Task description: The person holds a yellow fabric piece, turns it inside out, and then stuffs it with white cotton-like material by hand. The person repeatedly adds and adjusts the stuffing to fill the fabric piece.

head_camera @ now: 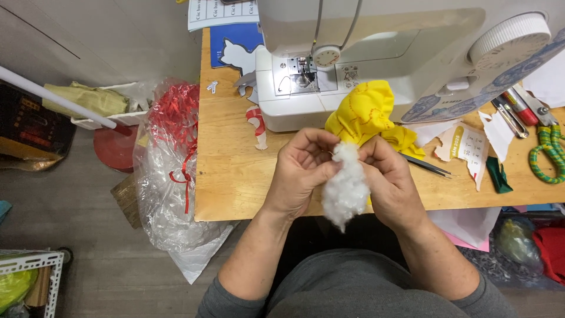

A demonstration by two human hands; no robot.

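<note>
My left hand (300,174) and my right hand (391,182) meet over the front edge of a wooden table (229,171). Between their fingers hangs a tuft of white fluffy stuffing (346,188). Just above it both hands pinch the bottom of a yellow fabric piece (365,112) with red stitch lines, which stands up in front of the white sewing machine (365,53). The stuffing's top end touches the fabric's lower opening.
Black tweezers (426,166) lie right of my right hand. Torn paper scraps (471,147), a green fabric scrap (499,175), scissors with green-wrapped handles (547,150) and pens (518,109) sit at the right. A clear plastic bag with red ribbon (173,159) hangs left of the table.
</note>
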